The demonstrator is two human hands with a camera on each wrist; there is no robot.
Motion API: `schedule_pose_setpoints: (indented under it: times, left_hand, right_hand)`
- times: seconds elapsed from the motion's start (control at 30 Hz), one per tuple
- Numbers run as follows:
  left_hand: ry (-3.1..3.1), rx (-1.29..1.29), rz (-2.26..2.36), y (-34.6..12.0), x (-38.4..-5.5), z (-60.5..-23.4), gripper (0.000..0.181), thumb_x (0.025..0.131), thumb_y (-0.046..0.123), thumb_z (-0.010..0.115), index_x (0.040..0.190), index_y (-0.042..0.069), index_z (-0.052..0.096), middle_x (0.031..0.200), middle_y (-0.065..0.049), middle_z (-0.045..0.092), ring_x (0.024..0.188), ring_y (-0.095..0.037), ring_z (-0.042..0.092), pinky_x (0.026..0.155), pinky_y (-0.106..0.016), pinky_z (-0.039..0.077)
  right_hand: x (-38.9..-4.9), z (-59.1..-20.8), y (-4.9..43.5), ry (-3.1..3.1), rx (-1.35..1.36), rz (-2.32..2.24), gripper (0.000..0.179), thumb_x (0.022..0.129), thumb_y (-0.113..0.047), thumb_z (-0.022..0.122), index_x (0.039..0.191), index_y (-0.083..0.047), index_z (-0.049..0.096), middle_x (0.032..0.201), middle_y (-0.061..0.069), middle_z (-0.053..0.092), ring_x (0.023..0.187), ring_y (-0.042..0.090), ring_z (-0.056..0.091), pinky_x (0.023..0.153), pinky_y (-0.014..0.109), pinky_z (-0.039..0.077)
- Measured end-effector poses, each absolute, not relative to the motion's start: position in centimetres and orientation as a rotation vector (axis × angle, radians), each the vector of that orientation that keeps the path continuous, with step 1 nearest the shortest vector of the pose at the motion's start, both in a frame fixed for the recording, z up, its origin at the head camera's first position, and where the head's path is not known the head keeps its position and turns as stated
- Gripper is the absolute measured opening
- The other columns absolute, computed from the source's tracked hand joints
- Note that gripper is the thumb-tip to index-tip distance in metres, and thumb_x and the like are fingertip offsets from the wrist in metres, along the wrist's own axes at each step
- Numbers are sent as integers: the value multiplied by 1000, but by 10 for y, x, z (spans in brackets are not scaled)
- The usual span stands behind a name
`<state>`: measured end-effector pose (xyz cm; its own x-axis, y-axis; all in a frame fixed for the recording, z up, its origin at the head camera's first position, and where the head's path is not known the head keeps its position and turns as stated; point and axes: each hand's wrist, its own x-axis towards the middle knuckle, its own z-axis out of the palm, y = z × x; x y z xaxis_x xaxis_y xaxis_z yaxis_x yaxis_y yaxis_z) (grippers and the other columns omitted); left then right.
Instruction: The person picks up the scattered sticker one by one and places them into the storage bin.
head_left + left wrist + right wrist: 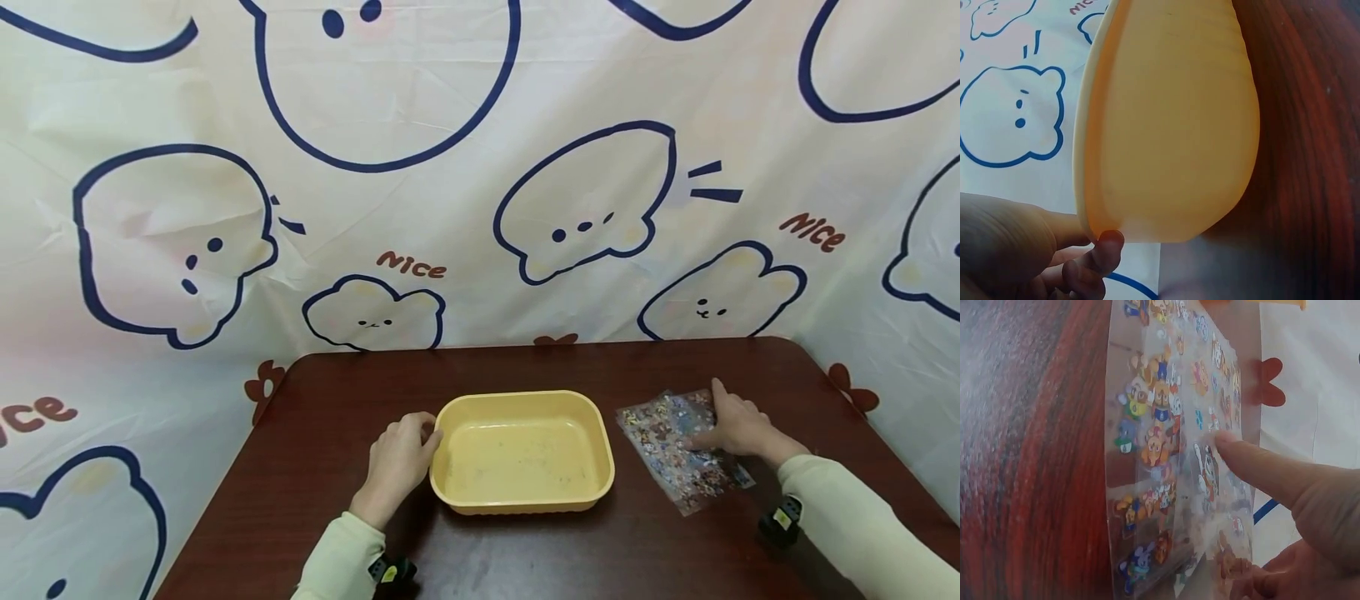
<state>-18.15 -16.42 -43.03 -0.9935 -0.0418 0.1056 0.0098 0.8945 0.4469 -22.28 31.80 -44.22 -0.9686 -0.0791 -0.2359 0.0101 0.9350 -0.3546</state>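
Note:
A yellow plastic tub (522, 507) stands on the table with a few small dark specks on its floor. At its left end, my left hand (397, 458) pinches the rim between thumb and fingers; the left wrist view shows the fingertips (1110, 240) at the tub's corner. To the right lie transparent sticker sheets (660, 442) printed with small cartoon dogs, overlapping one another. My right hand (738, 421) rests on their right part, thumb and forefinger spread apart. In the right wrist view the thumb (1260, 459) touches the top sheet; the other fingers are partly hidden.
The dark red-brown table (360, 375) has rounded far corners. Behind it and at both sides hangs a pale cloth (465, 208) with blue bear outlines. Dark devices with small screens, such as the one on the right wrist (783, 518), are strapped on over light sleeves.

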Motion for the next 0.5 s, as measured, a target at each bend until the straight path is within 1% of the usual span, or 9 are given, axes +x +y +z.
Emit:
schedule_pose_setpoints:
  times: [0.03,0.1,0.13,0.17,0.23,0.27,0.33,0.4,0.5]
  left_hand:
    - [-2949,27,-699,-164,-181,-431,23,94,24,71,112,9,74,82,-2,72,64,-14,61,56,-34,45]
    - [-2952,36,-704,-164,-181,-431,23,94,24,71,112,9,74,82,-2,72,64,-14,60,56,-34,45]
    - [-2954,40,-708,-165,-181,-432,24,94,24,70,113,9,74,82,-2,72,64,-14,60,56,-34,45]
    - [-2958,47,-714,-165,-181,-432,25,94,24,70,113,9,74,82,-3,72,64,-14,60,56,-33,45]
    - [-2963,60,-722,-165,-181,-432,26,95,25,70,114,8,74,84,-4,73,65,-14,60,56,-34,45]
    - [-2965,67,-724,-166,-181,-432,27,95,25,70,115,8,75,86,-5,74,65,-15,60,57,-34,45]
    - [-2968,76,-728,-166,-182,-432,28,95,25,69,116,7,75,90,-7,75,67,-16,62,58,-36,47]
    - [-2970,83,-728,-167,-182,-433,28,95,26,69,115,7,75,96,-9,76,70,-17,64,60,-38,49]
    - [-2970,89,-742,-168,-182,-433,27,95,26,69,114,7,76,99,-9,77,71,-17,65,61,-38,51]
  right_hand:
    - [-223,-442,318,2842,-57,-542,122,83,-49,79,147,26,6,143,51,31,123,66,41,97,74,37]
    - [-222,-443,319,2845,-76,-619,103,91,-39,72,147,25,14,129,48,47,105,57,57,87,64,48]
    - [-222,-443,319,2843,-81,-663,91,95,-33,68,146,25,20,121,44,54,93,50,63,79,58,52]
    - [-221,-443,320,2842,-86,-703,80,98,-26,63,144,25,25,110,38,60,80,42,65,70,52,53]
    - [-221,-443,321,2844,-97,-771,59,101,-16,57,139,24,37,93,25,64,63,25,59,57,40,49]
    - [-221,-443,321,2846,-101,-803,51,101,-13,54,136,24,42,87,20,65,59,19,56,54,37,46]
    - [-221,-443,323,2862,-102,-828,40,102,-9,52,127,22,52,86,18,67,61,16,55,55,35,45]
    - [-222,-442,325,2886,-114,-857,32,101,-7,52,119,19,60,87,18,67,66,15,55,56,33,45]
    - [-223,-443,329,2893,-136,-929,23,100,-4,54,107,14,66,83,14,67,66,15,54,56,31,44]
